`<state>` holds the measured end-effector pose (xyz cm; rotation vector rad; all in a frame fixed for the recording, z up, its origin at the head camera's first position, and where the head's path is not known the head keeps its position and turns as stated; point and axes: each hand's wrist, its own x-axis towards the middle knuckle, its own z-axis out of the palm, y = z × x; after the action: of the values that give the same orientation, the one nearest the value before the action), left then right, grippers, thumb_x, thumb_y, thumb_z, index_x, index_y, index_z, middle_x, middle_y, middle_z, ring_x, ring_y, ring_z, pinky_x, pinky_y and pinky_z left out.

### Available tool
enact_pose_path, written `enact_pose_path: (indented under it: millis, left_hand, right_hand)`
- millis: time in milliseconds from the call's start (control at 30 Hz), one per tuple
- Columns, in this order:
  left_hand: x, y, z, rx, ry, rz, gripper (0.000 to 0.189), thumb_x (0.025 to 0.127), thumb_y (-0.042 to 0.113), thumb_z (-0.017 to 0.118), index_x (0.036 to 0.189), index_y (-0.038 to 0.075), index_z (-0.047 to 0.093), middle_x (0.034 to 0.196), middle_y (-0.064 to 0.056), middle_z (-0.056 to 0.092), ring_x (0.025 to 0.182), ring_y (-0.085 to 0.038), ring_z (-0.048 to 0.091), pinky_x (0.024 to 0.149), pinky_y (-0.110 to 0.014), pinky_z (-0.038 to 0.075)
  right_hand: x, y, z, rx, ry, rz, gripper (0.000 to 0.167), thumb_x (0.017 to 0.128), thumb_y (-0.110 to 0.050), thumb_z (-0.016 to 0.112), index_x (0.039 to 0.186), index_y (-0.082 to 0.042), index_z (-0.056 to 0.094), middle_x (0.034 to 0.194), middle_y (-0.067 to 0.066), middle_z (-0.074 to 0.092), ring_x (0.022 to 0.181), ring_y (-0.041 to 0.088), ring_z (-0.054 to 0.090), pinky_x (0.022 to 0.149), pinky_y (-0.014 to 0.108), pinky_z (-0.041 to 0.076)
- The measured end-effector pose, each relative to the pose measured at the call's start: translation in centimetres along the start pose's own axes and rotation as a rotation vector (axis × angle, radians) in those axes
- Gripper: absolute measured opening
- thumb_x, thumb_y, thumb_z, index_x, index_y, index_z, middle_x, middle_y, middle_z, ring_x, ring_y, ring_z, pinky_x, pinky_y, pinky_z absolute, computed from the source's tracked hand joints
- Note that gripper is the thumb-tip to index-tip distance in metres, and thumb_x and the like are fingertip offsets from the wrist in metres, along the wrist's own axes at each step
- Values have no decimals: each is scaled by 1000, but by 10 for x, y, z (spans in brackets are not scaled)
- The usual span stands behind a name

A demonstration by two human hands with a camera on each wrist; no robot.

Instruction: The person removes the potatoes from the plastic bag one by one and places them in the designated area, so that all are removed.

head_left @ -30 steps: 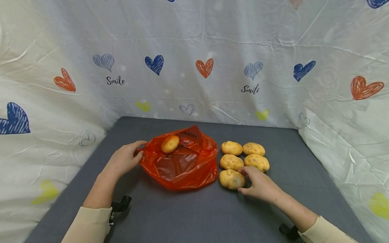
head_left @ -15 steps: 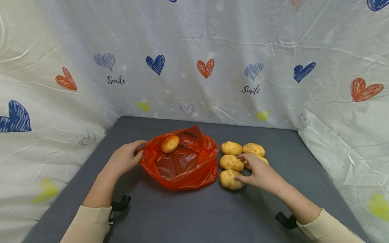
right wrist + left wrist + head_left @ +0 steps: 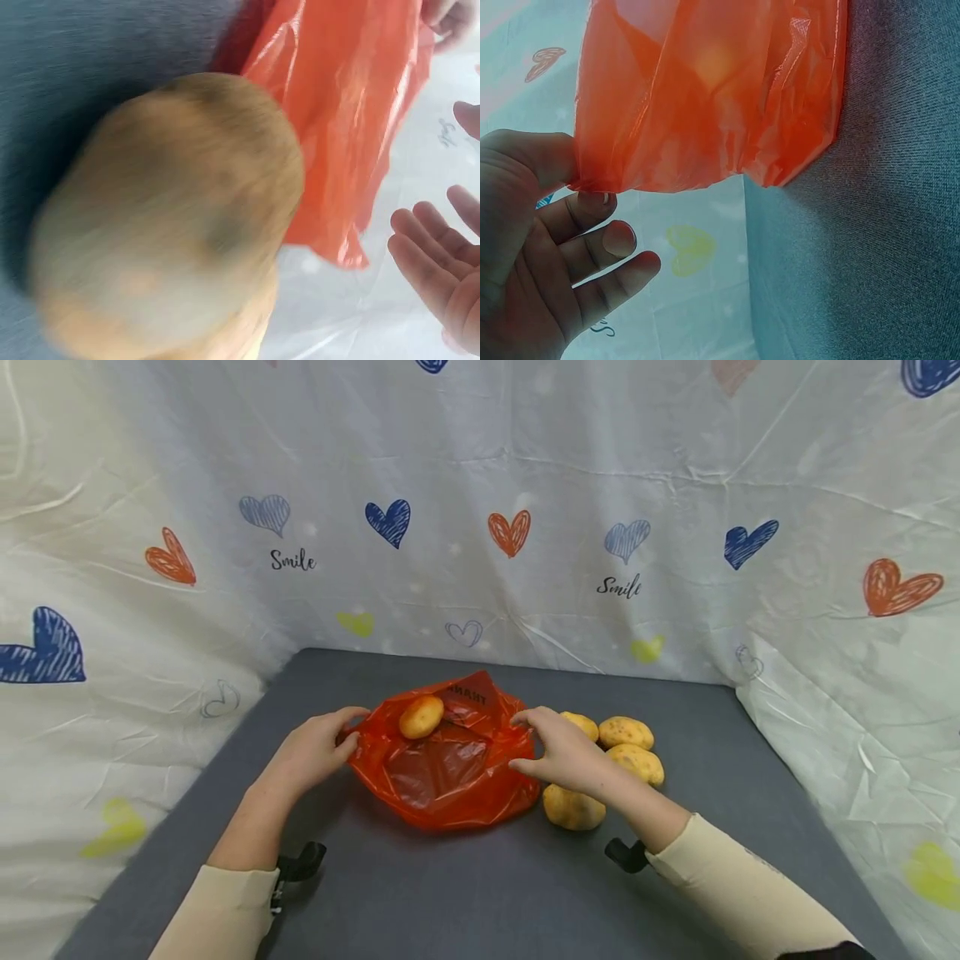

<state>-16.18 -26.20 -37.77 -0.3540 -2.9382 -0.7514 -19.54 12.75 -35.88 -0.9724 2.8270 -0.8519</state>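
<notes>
A red plastic bag [image 3: 442, 806] lies on the table with its mouth spread wide. One potato [image 3: 422, 717] is inside it. My left hand [image 3: 311, 747] pinches the bag's left rim between thumb and forefinger; the other fingers [image 3: 611, 281] are loose. At the bag's right rim is my right hand [image 3: 566, 752], fingers and thumb apart with nothing between them; whether it touches the plastic I cannot tell. Beneath and behind that arm are several potatoes, among them a near one [image 3: 573, 808] that looms blurred in the right wrist view. The right hand hides part of the group.
The grey table [image 3: 442, 893] reaches back to a white curtain [image 3: 450, 468] printed with hearts, which also hangs at both sides. Two more potatoes, a far one [image 3: 626, 732] and a middle one [image 3: 636, 764], sit right of the bag.
My right hand has moved left and away from me, from beside the near potatoes to the bag's right rim. The left hand keeps its hold, and the potatoes stay in place.
</notes>
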Motion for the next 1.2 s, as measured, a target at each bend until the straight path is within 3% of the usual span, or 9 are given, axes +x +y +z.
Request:
enact_pose_path:
  millis: [200,400,600,800,967,1200]
  left_hand:
    - [1,0,0,1,2,-2,42,103,15,60,144,7,56,111,-12,73,81,-19,67,71,-43,57]
    - [2,-2,1,0,4,12,42,102,14,60,143,6,57,107,-11,73,74,-16,63,67,-38,54]
    - [-1,-2,1,-15,3,19,41,102,12,60,143,6,57,106,-10,73,69,-14,61,64,-36,52]
    - [-1,-4,-1,2,14,13,41,102,13,60,142,6,58,106,-10,73,69,-15,60,64,-36,51]
    - [0,-4,-1,-9,2,13,42,102,12,60,143,6,57,107,-10,73,70,-14,61,65,-36,52]
    - [-2,-6,1,-14,-3,5,42,102,13,60,144,7,57,97,-4,72,64,-14,56,61,-34,48]
  right_hand:
    - [44,-14,12,-19,-45,1,56,88,-25,83,136,-8,59,130,8,59,119,27,58,98,43,50]
    - [82,-19,24,-71,-130,-20,59,91,-25,79,143,-8,56,139,11,58,127,25,55,105,42,45]
    - [111,-22,34,-84,-245,17,65,95,-24,76,151,-5,49,150,10,53,137,25,49,111,43,40]
    - [134,-28,48,-85,-340,45,72,96,-19,74,157,-4,38,157,12,44,143,25,43,114,41,37]
    - [146,-30,64,-154,-345,30,70,98,-18,71,158,-4,36,157,13,42,142,27,43,115,41,35]
    - [148,-29,77,-166,-316,82,69,99,-20,70,157,-5,36,152,18,39,127,29,53,104,42,46]
